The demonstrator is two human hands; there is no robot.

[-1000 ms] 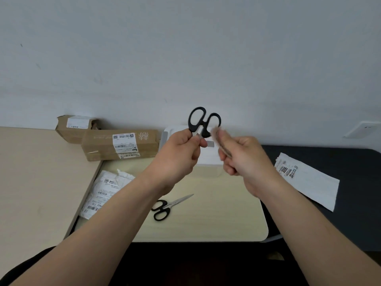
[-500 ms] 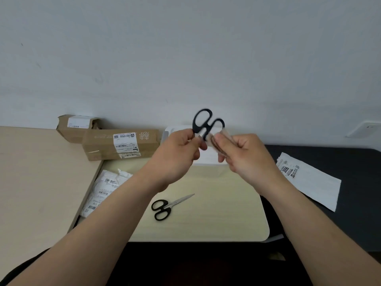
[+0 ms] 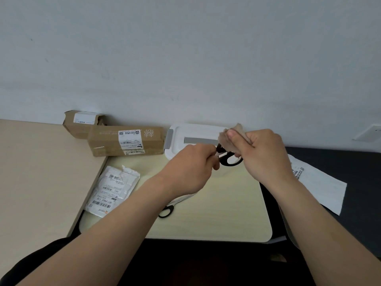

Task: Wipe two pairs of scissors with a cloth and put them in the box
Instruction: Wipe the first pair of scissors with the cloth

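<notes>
head view: a second ago the first scissors (image 3: 230,160) stood with the black loops up in front of the wall, and the cloth (image 3: 232,135) worked near the pivot. now they are lower and lie almost level, loops to the right, just in front of the box (image 3: 181,133). the cloth has moved onto the upper loop. judging by this, the wipe has gone from the metal to the handles, so the first pair looks nearly done. nothing is in the box yet, and its lid appears to be on.

the left hand (image 3: 191,168) is curled tight round the blade end; only a short strip of silver shows past the fingers. the right hand (image 3: 262,154) is clenched on the bunched cloth, thumb on top, pressing it around the upper loop. the lower loop shows bare beneath it.

the second scissors (image 3: 167,210) lie on the pale table (image 3: 226,215) below the left forearm, which hides part of them. they are untouched, well apart from the box. two cardboard cartons (image 3: 123,141) sit left of the box, against the wall.
</notes>
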